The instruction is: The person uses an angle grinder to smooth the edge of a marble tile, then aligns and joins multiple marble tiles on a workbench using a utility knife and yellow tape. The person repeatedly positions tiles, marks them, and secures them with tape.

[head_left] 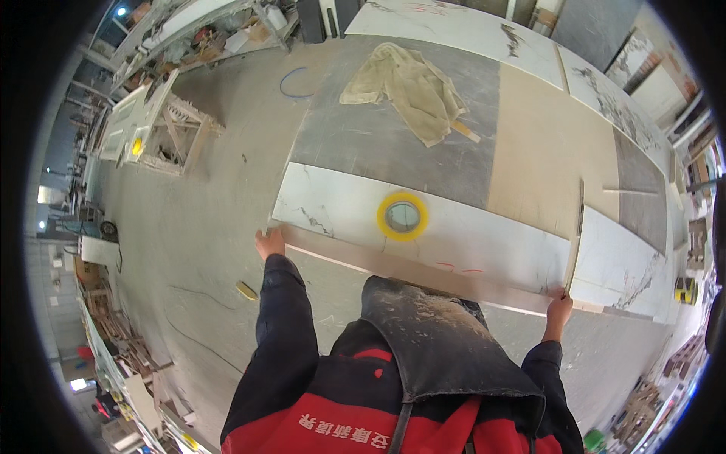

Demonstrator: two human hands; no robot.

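A white slab strip with dark veins point(325, 189) lies across the near part of the table. On top of it rests a roll of yellow tape point(401, 216). Along its near edge runs a long, narrow beige-brown strip point(393, 262) with a pale lower edge. My left hand point(270, 242) is closed on the left end of this strip, by the slab's corner. At the other end, my right hand point(559, 309) is closed on it, close to the gap beside another white veined slab point(614, 261). The undersides of both grips are hidden.
A crumpled beige cloth point(412, 87) lies on the grey slab point(333, 113) beyond. Larger white veined slabs point(454, 30) line the far side. A wooden frame stand point(181, 132) is at the left. A yellow object point(246, 290) and thin cables lie on the floor.
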